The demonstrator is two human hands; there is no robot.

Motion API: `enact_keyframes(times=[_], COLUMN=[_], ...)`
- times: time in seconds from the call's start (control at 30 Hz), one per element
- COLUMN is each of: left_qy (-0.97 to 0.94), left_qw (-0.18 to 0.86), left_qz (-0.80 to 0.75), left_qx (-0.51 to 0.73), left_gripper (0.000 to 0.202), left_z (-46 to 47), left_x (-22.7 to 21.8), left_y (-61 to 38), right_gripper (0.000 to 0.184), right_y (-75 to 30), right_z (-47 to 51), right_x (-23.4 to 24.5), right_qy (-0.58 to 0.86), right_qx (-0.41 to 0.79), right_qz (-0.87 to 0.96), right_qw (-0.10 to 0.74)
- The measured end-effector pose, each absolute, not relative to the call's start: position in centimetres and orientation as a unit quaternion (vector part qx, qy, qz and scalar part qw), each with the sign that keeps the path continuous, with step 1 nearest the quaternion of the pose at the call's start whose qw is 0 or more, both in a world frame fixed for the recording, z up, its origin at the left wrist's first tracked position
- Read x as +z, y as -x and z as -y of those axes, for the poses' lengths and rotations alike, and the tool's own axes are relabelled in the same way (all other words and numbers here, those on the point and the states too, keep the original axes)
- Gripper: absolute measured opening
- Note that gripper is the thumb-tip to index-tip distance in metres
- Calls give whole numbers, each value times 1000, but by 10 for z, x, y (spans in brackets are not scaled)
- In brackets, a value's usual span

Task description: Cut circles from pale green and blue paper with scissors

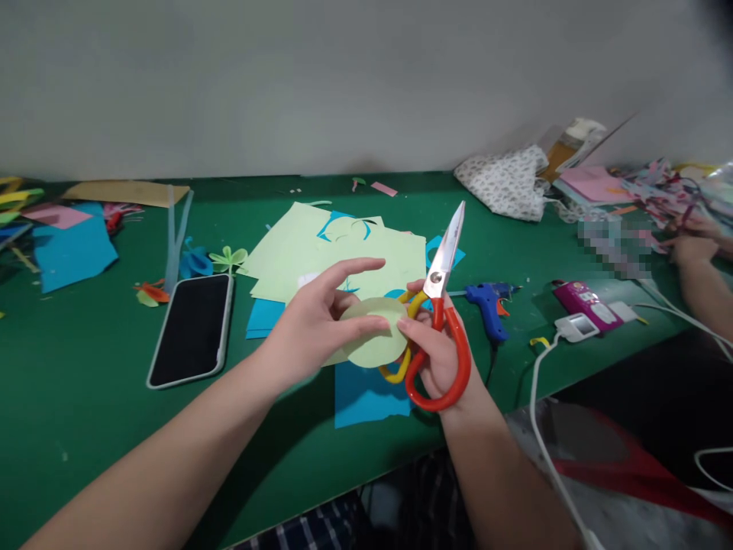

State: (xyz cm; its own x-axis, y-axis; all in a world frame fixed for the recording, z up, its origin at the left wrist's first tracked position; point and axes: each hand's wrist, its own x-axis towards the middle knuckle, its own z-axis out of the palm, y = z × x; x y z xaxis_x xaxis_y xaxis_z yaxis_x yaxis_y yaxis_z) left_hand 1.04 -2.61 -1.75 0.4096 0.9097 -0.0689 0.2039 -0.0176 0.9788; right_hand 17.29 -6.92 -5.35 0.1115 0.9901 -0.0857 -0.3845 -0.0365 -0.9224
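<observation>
My left hand (314,325) pinches a pale green paper circle (375,336) between thumb and fingers, with the index finger stretched out above it. My right hand (434,347) grips red-handled scissors (443,305) whose blades are closed and point up and away; its thumb also touches the circle's right edge. A yellow curved piece (399,365) shows behind the circle. Below the hands lie light green paper sheets (321,248) and blue paper (366,393) on the green table (85,412).
A phone (192,328) lies face up at my left. A blue glue gun (486,302), a pink device (587,303) and white cables (538,397) sit at the right. Another person's hand (692,248) works at far right among paper scraps. Patterned cloth (507,182) lies behind.
</observation>
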Motion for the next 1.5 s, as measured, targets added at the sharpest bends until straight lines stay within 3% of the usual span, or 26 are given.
enact_keyframes(times=[0.37, 0.47, 0.57, 0.87, 1.03, 1.13, 1.27, 1.37, 1.5], left_qy=[-598, -620, -648, -647, -599, -539, -484, -510, -516], left_qw=[595, 583, 568, 517, 522, 485, 335, 329, 483], left_qz=[-391, -384, -396, -441, -471, -486, -447, -458, -484], left_qx=[369, 358, 315, 346, 383, 489, 674, 649, 515], left_gripper=[34, 17, 12, 21, 58, 63, 49, 52, 62], left_z=[17, 16, 15, 18, 15, 10, 7, 8, 7], left_x=[-29, -29, -26, -23, -27, -22, -10, -12, -34], left_y=[-9, -9, -8, -8, -8, -1, 9, 7, -6], right_gripper=[29, 29, 29, 31, 28, 29, 31, 30, 44], right_y=[-174, -176, -177, -175, -179, -184, -173, -150, -126], right_z=[69, 69, 70, 69, 67, 66, 69, 74, 82], right_x=[-51, -53, -55, -51, -52, -54, -57, -62, -68], right_qy=[436, 431, 433, 446, 475, 551, 627, 605, 596], right_qx=[561, 550, 550, 559, 520, 463, 369, 287, 248], right_qz=[338, 358, 358, 348, 384, 461, 618, 732, 759], right_qw=[617, 619, 619, 606, 597, 520, 300, 123, 85])
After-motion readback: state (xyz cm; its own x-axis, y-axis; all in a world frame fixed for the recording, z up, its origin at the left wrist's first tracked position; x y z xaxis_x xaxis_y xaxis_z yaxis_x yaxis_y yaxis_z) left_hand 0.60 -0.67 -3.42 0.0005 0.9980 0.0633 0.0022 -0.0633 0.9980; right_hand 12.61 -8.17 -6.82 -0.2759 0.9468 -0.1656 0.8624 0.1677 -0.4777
